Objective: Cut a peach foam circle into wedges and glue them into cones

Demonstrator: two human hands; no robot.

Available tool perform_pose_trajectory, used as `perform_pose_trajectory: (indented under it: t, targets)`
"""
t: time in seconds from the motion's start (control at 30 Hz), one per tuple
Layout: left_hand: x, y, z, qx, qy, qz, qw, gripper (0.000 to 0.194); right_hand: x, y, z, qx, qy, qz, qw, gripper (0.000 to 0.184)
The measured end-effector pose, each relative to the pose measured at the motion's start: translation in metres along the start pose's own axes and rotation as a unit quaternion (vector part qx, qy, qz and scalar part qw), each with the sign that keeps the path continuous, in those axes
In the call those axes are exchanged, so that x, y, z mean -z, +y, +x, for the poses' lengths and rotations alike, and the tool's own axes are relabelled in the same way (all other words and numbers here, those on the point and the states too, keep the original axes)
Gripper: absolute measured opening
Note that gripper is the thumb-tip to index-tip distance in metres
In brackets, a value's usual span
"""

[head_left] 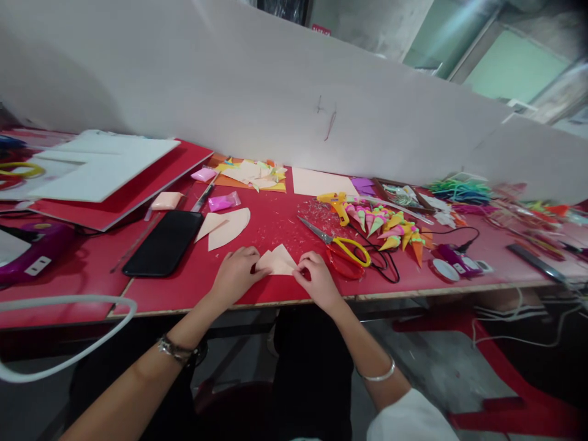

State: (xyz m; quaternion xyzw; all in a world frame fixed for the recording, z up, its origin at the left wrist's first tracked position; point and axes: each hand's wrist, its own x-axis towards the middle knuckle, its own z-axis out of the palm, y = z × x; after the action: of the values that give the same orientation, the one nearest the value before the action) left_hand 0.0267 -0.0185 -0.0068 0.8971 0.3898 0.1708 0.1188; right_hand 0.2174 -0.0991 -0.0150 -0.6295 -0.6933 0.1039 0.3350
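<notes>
Paper (278,261), a pale peach piece, lies near the front edge of the red surface (275,223), pinched at its left side by the left hand (236,274) and at its right by the right hand (316,278), fingers curled on it. Scissors (342,245) lie just right of it, a black phone (164,241) to the left, and paper cones (390,226) farther right.

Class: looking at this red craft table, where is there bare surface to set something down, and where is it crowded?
Bare red tabletop lies between the peach half-round paper cutouts and the yellow-handled scissors. A narrower strip runs along the near edge below the black phone. It is crowded right of the scissors, around the colourful paper cones and black cable.
</notes>
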Motion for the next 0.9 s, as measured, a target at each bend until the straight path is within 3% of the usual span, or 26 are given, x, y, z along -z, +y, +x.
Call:
perform_pose_trajectory:
  t: [0.4, 0.5, 0.6, 0.73, 0.9]
  targets:
    - [0.002, -0.013, -0.005, 0.032, -0.04, -0.04, 0.998, 0.03, 0.014, 0.012, 0.001, 0.01, -0.033, -0.052, 0.998, 0.002]
    - [0.002, -0.01, -0.005, 0.014, 0.003, -0.022, 1.0, 0.024, 0.013, 0.012, 0.0, 0.008, -0.028, -0.057, 0.998, 0.003]
    - [0.007, 0.0, -0.002, -0.103, 0.031, 0.034, 0.994, 0.045, 0.011, 0.012, -0.001, 0.01, -0.026, -0.062, 0.998, 0.004]
    - [0.01, 0.016, 0.006, -0.311, -0.055, 0.135, 0.939, 0.052, 0.01, 0.013, -0.002, 0.006, -0.027, -0.067, 0.997, 0.004]
    - [0.005, 0.027, 0.007, -0.349, -0.084, 0.188, 0.914, 0.045, 0.01, 0.014, -0.002, 0.008, -0.024, -0.067, 0.997, 0.005]
